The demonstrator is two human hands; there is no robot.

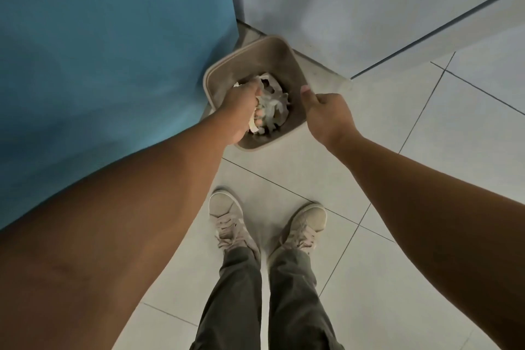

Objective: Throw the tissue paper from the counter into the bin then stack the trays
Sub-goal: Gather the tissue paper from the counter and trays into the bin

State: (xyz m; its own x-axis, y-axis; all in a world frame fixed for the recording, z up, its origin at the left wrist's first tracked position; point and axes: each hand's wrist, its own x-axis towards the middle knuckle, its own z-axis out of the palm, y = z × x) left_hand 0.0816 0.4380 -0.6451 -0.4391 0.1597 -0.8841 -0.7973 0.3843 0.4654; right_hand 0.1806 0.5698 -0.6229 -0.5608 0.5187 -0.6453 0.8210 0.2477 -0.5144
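On my left a blue panel (99, 65) fills the view down to the floor. Just beside it stands the beige bin (250, 57), mouth up, rounded-square with no clear long side, one corner pointing into the wall corner. My left hand (241, 105) is over the bin's mouth, fingers curled tight round a wad of tissue paper (253, 125). White crumples stick out at both ends of the fist, so the wad's long axis runs away from me. More crumpled paper (274, 104) lies inside the bin. My right hand (326, 113) is at the bin's right rim, fingers curled in, thumb out, nothing visible in it. I cannot tell if it touches
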